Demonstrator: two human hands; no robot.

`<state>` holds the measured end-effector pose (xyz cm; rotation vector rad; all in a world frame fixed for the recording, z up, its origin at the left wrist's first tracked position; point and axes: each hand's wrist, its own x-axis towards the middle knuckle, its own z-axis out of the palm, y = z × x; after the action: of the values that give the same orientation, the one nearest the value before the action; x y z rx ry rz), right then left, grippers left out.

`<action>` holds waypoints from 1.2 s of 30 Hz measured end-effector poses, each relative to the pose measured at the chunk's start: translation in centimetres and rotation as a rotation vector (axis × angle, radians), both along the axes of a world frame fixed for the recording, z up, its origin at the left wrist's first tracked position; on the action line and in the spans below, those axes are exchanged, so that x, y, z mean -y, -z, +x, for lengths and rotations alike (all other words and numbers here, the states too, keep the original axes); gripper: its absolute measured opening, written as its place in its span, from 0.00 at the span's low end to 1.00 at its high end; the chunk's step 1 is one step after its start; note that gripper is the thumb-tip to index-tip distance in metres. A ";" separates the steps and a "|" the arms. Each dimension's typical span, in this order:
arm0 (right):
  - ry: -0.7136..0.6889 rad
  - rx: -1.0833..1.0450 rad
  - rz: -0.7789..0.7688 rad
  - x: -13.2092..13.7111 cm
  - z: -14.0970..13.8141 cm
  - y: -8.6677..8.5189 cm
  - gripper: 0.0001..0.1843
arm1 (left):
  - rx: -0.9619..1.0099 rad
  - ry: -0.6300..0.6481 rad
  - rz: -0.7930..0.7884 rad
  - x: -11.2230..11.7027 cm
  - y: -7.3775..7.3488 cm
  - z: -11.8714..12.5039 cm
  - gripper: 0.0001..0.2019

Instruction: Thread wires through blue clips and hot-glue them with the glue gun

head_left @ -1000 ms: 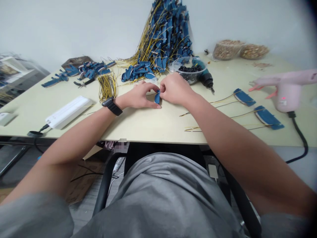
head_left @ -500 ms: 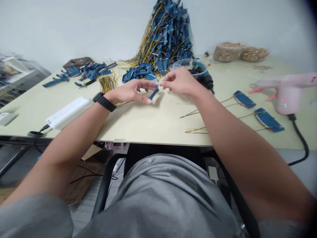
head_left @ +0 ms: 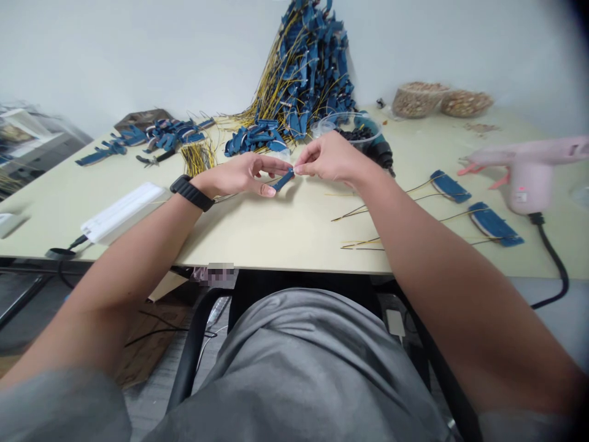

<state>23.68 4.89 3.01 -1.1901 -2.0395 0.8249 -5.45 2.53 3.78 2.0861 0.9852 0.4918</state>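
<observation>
Above the middle of the table, my left hand point(head_left: 243, 176) is closed on a small blue strip-shaped piece point(head_left: 284, 180), its thumb below and fingers above. A thin wire runs from that piece back under my left palm. My right hand point(head_left: 329, 158) pinches with thumb and forefinger at the piece's upper right end; whatever sits between those fingertips is too small to make out. Two more blue pieces, a farther one point(head_left: 450, 186) and a nearer one point(head_left: 494, 224), lie to the right with yellow and black wires attached.
A tall heap of blue pieces with yellow wires point(head_left: 308, 73) leans on the wall. Behind my hands are a clear bowl point(head_left: 375, 132) and a dark power drill point(head_left: 383, 152). A pink glue gun point(head_left: 531, 178) stands right; a white power strip point(head_left: 124, 212) and pliers point(head_left: 155, 158) lie left.
My right hand has moved slightly left and down, and its fingertips now meet the end of the blue piece. The left hand keeps its hold, and the whole view has shifted a little.
</observation>
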 end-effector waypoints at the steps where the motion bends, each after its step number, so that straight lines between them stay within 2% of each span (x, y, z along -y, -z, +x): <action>1: -0.001 0.020 0.004 0.1 0.0 -0.1 0.10 | -0.007 0.000 0.000 0.0 0.0 0.0 0.45; 6: -0.039 0.080 -0.052 0.4 0.0 -0.4 0.10 | -0.040 0.011 0.023 -0.2 0.1 -0.1 0.51; 15: -0.034 0.103 -0.052 0.8 -0.3 -0.6 0.14 | -0.093 0.029 0.032 -0.1 0.1 0.1 0.53; 22: -0.036 0.103 -0.044 0.4 -0.5 0.3 0.09 | -0.130 0.016 0.057 0.2 -0.1 0.3 0.47; 26: -0.012 0.070 -0.070 0.7 -0.8 0.5 0.14 | -0.118 0.019 0.062 0.5 0.0 0.4 0.43; 36: -0.014 0.100 -0.091 0.6 -0.3 0.0 0.16 | -0.136 0.056 0.079 0.2 0.1 0.8 0.46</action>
<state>23.35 4.32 3.04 -1.2927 -2.1122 0.8896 -4.61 2.30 3.70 2.2359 0.9954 0.3699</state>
